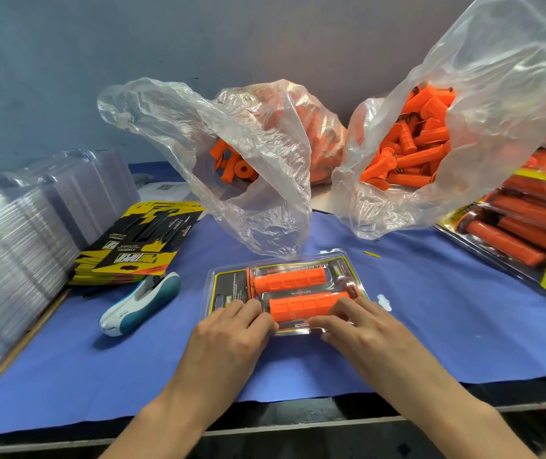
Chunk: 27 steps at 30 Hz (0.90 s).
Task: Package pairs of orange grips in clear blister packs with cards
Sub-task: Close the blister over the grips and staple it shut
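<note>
Clear blister pack [285,286] beneath left hand [228,332] and right hand [361,326]; straight fingers [243,308] press near edge.

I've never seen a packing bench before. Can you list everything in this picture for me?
blister pack: one, clear with a black and yellow card inside, centre of the cloth
grips in that pack: two, orange, lying side by side
loose grips in plastic bags: two bags, clear with orange contents, at the back
finished packs: a pile, count unclear, orange and yellow, far right
card stack: one, yellow and black, left of centre
empty blister stacks: at least two, clear, far left
stapler: one, white and teal, beside the card stack
paper sheet: one, white, behind the cards
cloth: one, blue, covering the bench
left hand: presses the pack's near left part
right hand: presses its near right part
</note>
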### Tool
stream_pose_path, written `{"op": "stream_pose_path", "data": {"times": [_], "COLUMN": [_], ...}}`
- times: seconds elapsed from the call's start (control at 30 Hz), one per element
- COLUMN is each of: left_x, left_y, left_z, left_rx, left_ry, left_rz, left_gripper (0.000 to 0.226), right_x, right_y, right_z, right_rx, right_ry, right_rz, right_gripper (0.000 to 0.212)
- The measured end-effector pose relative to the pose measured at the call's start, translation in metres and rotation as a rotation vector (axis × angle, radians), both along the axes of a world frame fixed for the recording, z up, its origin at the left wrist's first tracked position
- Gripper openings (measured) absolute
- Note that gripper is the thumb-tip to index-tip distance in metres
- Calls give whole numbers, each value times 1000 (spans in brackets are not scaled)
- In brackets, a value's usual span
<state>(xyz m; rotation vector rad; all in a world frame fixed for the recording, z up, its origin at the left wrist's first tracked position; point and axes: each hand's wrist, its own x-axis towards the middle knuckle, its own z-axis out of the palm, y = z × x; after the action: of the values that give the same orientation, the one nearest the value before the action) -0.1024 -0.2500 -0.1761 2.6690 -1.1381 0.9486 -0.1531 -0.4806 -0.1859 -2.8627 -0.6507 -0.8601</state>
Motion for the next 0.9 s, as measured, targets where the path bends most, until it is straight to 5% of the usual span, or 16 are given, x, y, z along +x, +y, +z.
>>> {"op": "stream_pose_path", "data": {"times": [0.3,0.5,0.67,0.77,0.9], "left_x": [4,5,5,7,6], "left_y": [7,8,8,9,3], "left_z": [4,5,6,5,-2], "left_rx": [-25,-33,-36,-34,-27], "left_ry": [55,95,111,109,78], "left_rz": [20,29,44,33,-13], "left_gripper": [22,22,30,28,18], "right_x": [-14,-17,-8,-4,-2], "right_y": [-27,-27,-21,-18,-21], "right_z": [23,14,4,2,0], "right_rx": [386,126,14,-8,-24], "right_ry": [-147,-43,-158,-194,-187], "right_rz": [-233,-172,-179,-168,-158], "right_gripper": [27,23,4,23,23]}}
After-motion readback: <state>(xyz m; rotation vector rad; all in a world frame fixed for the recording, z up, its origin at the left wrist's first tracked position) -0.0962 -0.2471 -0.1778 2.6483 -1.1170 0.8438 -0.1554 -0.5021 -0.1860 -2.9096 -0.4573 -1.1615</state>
